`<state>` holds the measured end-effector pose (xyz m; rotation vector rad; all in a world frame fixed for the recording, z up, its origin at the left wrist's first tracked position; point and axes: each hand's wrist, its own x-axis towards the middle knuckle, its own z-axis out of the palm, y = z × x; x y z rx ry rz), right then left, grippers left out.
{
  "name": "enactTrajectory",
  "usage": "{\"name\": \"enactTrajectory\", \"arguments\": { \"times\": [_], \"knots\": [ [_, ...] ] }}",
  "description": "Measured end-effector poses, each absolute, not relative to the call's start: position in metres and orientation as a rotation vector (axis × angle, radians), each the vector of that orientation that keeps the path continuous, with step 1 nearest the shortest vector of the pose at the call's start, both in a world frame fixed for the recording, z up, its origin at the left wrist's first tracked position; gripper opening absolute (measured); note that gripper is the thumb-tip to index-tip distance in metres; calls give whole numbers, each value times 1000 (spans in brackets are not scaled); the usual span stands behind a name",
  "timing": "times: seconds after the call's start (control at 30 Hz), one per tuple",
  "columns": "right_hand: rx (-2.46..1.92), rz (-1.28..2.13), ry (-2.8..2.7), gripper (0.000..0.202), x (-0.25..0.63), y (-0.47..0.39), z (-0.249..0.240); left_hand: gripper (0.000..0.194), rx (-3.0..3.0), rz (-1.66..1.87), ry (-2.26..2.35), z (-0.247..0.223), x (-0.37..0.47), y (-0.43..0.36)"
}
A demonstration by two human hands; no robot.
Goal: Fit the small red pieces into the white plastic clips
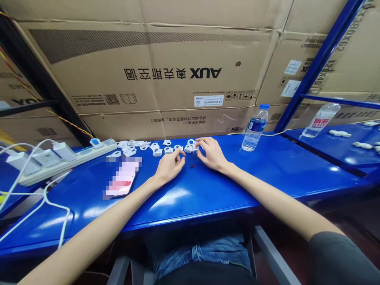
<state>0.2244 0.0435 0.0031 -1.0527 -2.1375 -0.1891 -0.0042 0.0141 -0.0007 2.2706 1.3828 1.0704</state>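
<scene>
Right hand (210,153) at a white ring piece (190,145) on a blue table

Its thumb and forefinger reach around the right end of the piece, which sits between the two hands near the table's (225,186) back edge; whether they grip it, I cannot tell. Left hand (171,165) is half curled just across from it, and whether its fingers pinch anything is unclear. Near both hands lies a tiny red and dark bit (192,166). More white rings (168,150) spread leftward in a loose row, ending in a cluster. Nearer the person lies a phone (126,176), partly blurred; beyond it, a power strip (86,157) holds several plugs (64,152). Right of the hands stands a water bottle (254,130). Cardboard boxes (166,49) rise behind.
</scene>
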Motion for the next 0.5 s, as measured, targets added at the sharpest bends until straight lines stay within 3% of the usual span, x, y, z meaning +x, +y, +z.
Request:
{"name": "enactTrajectory", "arguments": {
  "times": [0.5],
  "knots": [
    [-861,-286,-2223,18,216,31,5,14,2109,1236,1340,2,-1,15]
  ]
}}
